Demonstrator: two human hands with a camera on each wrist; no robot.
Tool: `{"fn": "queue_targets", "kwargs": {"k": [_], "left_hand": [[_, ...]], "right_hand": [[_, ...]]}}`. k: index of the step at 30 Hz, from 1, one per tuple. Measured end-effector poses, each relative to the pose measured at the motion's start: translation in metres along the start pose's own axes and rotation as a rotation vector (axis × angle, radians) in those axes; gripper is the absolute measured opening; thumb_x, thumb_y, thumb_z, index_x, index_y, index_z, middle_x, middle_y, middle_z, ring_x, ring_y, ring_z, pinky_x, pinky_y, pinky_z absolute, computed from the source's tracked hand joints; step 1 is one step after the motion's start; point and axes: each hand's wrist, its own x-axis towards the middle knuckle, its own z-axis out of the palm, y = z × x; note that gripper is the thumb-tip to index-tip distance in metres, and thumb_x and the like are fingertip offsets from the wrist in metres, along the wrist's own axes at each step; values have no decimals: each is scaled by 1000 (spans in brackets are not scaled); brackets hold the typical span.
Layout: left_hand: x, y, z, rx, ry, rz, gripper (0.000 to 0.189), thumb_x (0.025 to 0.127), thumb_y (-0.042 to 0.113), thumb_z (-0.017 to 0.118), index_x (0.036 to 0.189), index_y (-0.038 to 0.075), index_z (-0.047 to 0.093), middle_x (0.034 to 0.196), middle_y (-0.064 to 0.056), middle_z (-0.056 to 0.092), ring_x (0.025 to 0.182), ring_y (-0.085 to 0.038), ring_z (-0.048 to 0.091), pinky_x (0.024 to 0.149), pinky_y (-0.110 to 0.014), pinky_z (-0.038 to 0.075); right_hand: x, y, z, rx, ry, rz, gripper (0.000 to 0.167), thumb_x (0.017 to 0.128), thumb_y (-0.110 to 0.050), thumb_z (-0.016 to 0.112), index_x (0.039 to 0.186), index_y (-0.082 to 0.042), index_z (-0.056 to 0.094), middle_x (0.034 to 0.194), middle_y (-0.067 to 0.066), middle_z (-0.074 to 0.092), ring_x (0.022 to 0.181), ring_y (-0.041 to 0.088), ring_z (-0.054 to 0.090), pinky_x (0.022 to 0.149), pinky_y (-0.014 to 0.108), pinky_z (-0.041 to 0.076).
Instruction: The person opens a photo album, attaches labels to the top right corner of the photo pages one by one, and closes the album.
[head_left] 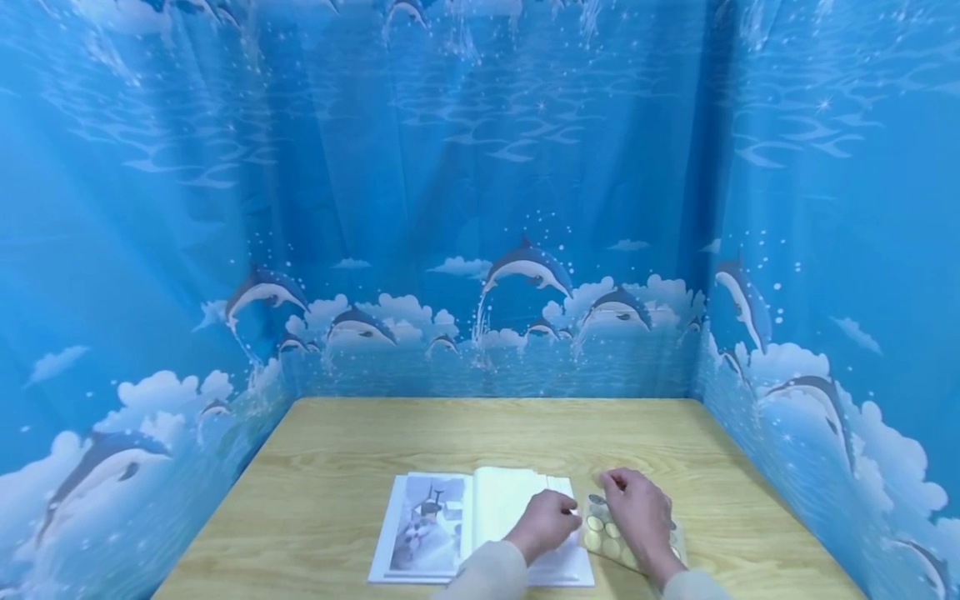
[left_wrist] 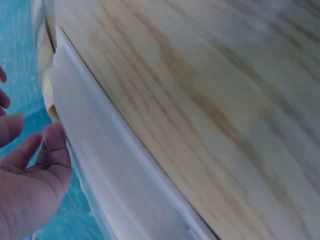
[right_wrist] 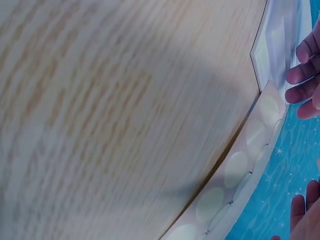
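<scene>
An open book lies on the table, a grey printed picture on its left page and a mostly white right page. My left hand hovers over the right page's outer edge, fingers loosely bent with nothing seen between them. Beside the book lies a sheet of round stickers, partly covered by my right hand. That hand's thumb and fingertips come together above the sheet's far edge; I cannot tell whether they pinch a sticker. The left wrist view shows my left fingertips right at the book's edge.
The wood-grain table extends behind and to both sides of the book. Blue curtains printed with dolphins enclose its back, left and right. The sticker sheet's near corner lies close to the book's right edge.
</scene>
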Motion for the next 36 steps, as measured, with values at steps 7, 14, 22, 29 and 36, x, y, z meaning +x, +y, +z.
{"fn": "queue_targets", "kwargs": {"k": [7, 14, 22, 29, 36], "left_hand": [[1, -11, -12, 32, 49, 42, 29, 89, 11, 71, 114, -5, 69, 94, -13, 71, 81, -23, 67, 73, -32, 58], [-7, -24, -34, 35, 88, 92, 32, 89, 11, 71, 116, -5, 67, 95, -13, 69, 83, -24, 66, 74, -33, 57], [-16, -41, -61, 63, 122, 36, 33, 87, 12, 72, 115, -4, 68, 101, -16, 69, 90, -27, 66, 81, -42, 57], [-32, -57, -88, 80, 172, 13, 37, 84, 12, 74, 116, -5, 67, 110, -22, 67, 104, -39, 63, 93, -56, 50], [-50, -81, -112, 267, 205, 50, 39, 82, 15, 76, 113, -7, 67, 107, -21, 66, 103, -42, 61, 93, -55, 49]], "right_hand": [[-3, -2, 5, 20, -27, 19, 19, 94, -26, 66, 103, -11, 74, 88, 0, 71, 78, 20, 62, 76, 45, 44], [-3, -7, 19, 34, -57, 9, 15, 94, -28, 67, 100, -16, 74, 81, -6, 67, 68, 11, 57, 65, 34, 44], [-4, -17, 34, 45, -61, -13, 15, 92, -25, 69, 97, -13, 75, 77, -6, 65, 66, 11, 56, 64, 34, 46], [-5, -26, 43, 36, -39, -77, 11, 91, -23, 70, 93, -13, 75, 76, -7, 65, 66, 10, 55, 64, 34, 46], [-6, -32, 51, 52, -55, -85, 11, 91, -23, 69, 93, -14, 75, 78, -6, 66, 69, 10, 56, 65, 35, 48]]}}
